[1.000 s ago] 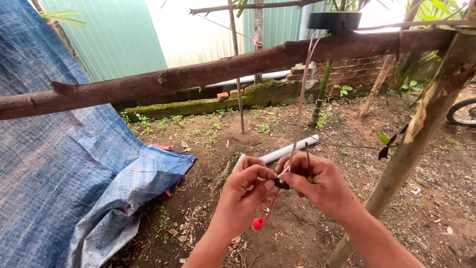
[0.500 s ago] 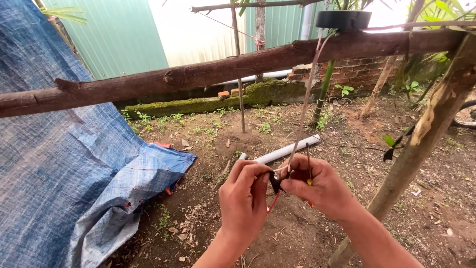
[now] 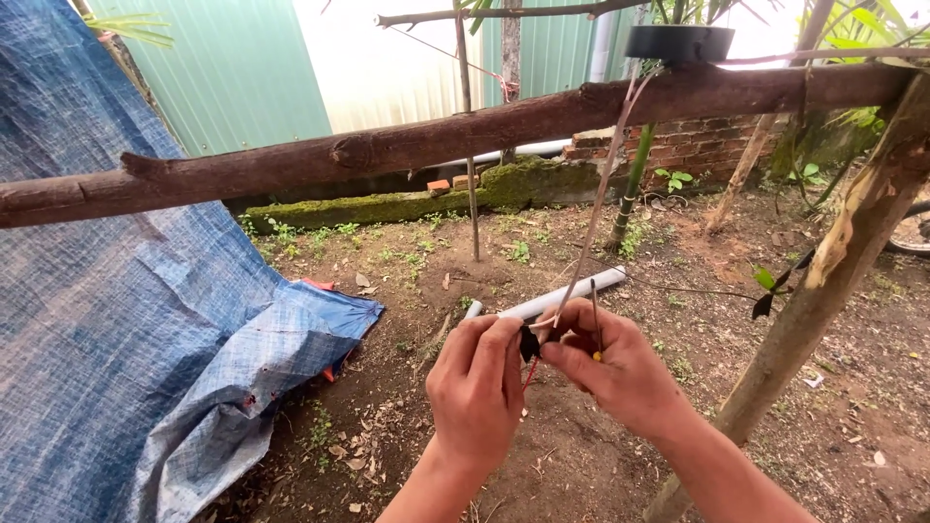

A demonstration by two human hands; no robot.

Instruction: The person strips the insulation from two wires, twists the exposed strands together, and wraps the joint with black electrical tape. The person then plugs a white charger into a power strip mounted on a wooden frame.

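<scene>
My left hand and my right hand meet in front of me and pinch a small black part between their fingertips. A pale cord runs from that part up to a black round object sitting on a rough wooden beam. A thin red wire hangs just below the black part. My right hand also holds a thin metal tool with a yellow tip between its fingers.
A blue tarp hangs and lies at the left. A slanted wooden post stands at the right. A white pipe lies on the dirt behind my hands. Beyond are a mossy kerb, bricks and a green metal wall.
The red round piece that hung below my hands a second ago is out of sight. My hands have closed tighter around the black part and stay at the same spot.
</scene>
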